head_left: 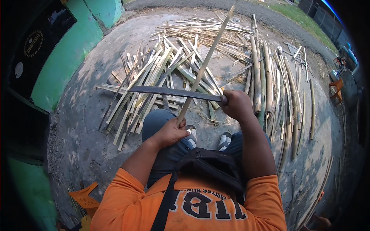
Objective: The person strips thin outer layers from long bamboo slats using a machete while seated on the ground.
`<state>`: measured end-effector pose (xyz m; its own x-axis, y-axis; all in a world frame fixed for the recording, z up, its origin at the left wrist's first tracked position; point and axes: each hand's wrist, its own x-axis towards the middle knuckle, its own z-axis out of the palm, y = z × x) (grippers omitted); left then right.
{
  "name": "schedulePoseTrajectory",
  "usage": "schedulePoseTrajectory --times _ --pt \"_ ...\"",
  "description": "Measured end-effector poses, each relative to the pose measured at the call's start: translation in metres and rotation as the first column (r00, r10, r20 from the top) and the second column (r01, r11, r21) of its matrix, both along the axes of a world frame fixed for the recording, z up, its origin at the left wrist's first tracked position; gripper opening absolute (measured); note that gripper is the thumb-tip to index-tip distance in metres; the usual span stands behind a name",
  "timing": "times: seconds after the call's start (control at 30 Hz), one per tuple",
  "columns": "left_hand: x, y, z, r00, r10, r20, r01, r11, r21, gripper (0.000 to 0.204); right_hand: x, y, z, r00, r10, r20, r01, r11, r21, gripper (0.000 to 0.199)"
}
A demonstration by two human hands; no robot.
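1. The left hand is closed around the near end of a bamboo strip, thumb folded over it, above the left knee. Gripping that end probably steadies the strip and leaves most of its length free.
2. The right hand is wrapped in a fist around the handle of a machete. Its long blade points left, crossing the strip just beyond the left hand; likely this sets the edge against the strip, though firm contact cannot be told.
3. The strip is in the air, slanting up and away toward the far edge of the concrete ground, where the road begins. It looks long, narrow, straight and pale tan, with no split visible.
4. A loose heap of split bamboo pieces lies left of centre, between the feet and the far edge, perhaps kept there for easy reach.
5. Bamboo poles lie toward the right edge, mostly running lengthwise away from the person, seemingly sorted apart from the split pieces.
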<state>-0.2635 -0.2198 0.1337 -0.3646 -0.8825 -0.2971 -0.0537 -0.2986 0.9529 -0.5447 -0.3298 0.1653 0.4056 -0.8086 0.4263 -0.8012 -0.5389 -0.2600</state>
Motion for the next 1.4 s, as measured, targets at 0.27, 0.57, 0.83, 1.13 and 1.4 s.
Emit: schedulePoseTrajectory --times 0.27,0.57,0.83,1.13,1.4 --pt "-0.008 0.0 0.006 0.996 0.059 0.065 -0.062 0.997 0.052 0.041 0.005 0.022 0.009 0.999 -0.001 -0.041 0.003 0.999 0.04 0.015" --pt "-0.014 0.002 0.003 0.968 0.107 0.226 -0.104 0.994 -0.028 0.036 -0.002 0.015 0.016 0.999 -0.02 -0.044 0.023 0.997 0.075 0.02" --pt "0.003 -0.008 0.032 0.751 0.253 0.61 -0.009 0.927 -0.374 0.026 0.008 0.013 0.012 0.996 0.005 0.084 -0.003 1.0 -0.028 0.016" --pt "0.012 -0.009 0.009 0.745 0.282 0.605 0.036 0.888 -0.458 0.027 0.027 0.018 0.004 0.991 0.116 0.068 -0.11 0.99 -0.089 0.017" --pt "0.013 -0.013 0.006 0.764 0.283 0.58 0.007 0.895 -0.446 0.026 0.028 0.015 -0.003 0.997 0.071 0.034 -0.068 0.994 -0.081 0.018"
